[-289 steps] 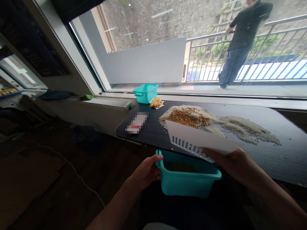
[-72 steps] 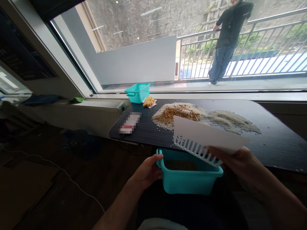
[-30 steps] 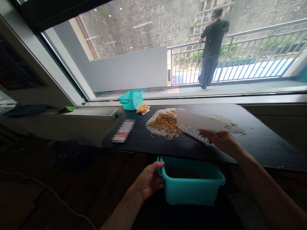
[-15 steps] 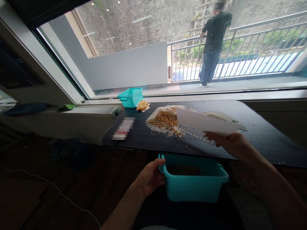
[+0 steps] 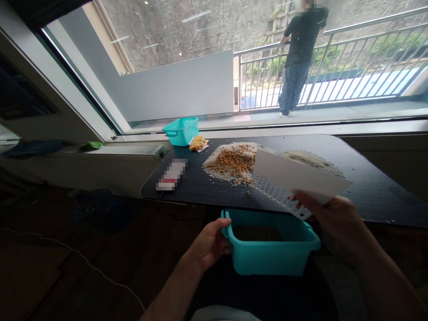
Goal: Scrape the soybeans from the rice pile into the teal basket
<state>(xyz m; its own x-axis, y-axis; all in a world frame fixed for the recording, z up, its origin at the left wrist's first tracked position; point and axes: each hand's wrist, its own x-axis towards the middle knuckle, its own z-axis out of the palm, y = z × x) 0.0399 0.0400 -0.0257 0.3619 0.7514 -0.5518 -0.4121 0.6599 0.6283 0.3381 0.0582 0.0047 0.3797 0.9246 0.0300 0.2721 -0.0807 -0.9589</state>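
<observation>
My left hand (image 5: 209, 243) grips the left rim of a teal plastic bin (image 5: 271, 256) held below the front edge of the black table (image 5: 377, 196); dark grain lies in its bottom. My right hand (image 5: 334, 220) holds a white slotted scoop (image 5: 294, 180), tilted above the bin's right side. On the table behind it lies a heap of yellow beans mixed with white rice (image 5: 232, 162), and a separate spread of rice (image 5: 307, 159) to its right. A few loose beans lie near the table edge.
A second teal bin (image 5: 180, 130) and a yellow packet (image 5: 198, 142) sit at the table's far left corner, a blurred flat object (image 5: 171, 174) nearer. A radiator (image 5: 130, 154) runs to the left. Outside the window a person (image 5: 299, 53) leans on a railing.
My right hand pulled the scoop back from the bean heap toward me, dragging a few beans to the table edge, and now holds it over the bin. The left hand kept its grip.
</observation>
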